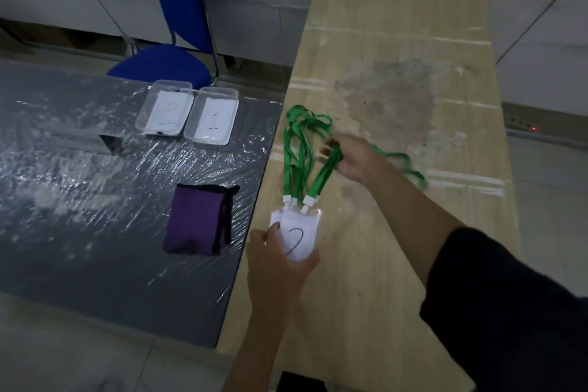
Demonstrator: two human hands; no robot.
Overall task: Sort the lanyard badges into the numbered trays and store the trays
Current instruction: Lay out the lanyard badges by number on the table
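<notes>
Several badges: a stack of lanyard badges [297,234], top card marked 2, sat pinched in the left hand [276,259], thumb on the face.
Straps: green lanyards [299,149] ran up from the fingers into the right hand [350,157], which was curled round them.
Handling: likely light and limp; straps tangle, sleeves slippery, so hold by the card edges.
Trays: tray 2 [165,111] and tray 1 [213,116] lay well beyond the fingertips, left.

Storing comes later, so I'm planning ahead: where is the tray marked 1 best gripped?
Probably by the long sides of tray 1, from above or from its free right side. Tray 2 sits tight against its left, leaving little finger room there.
</notes>
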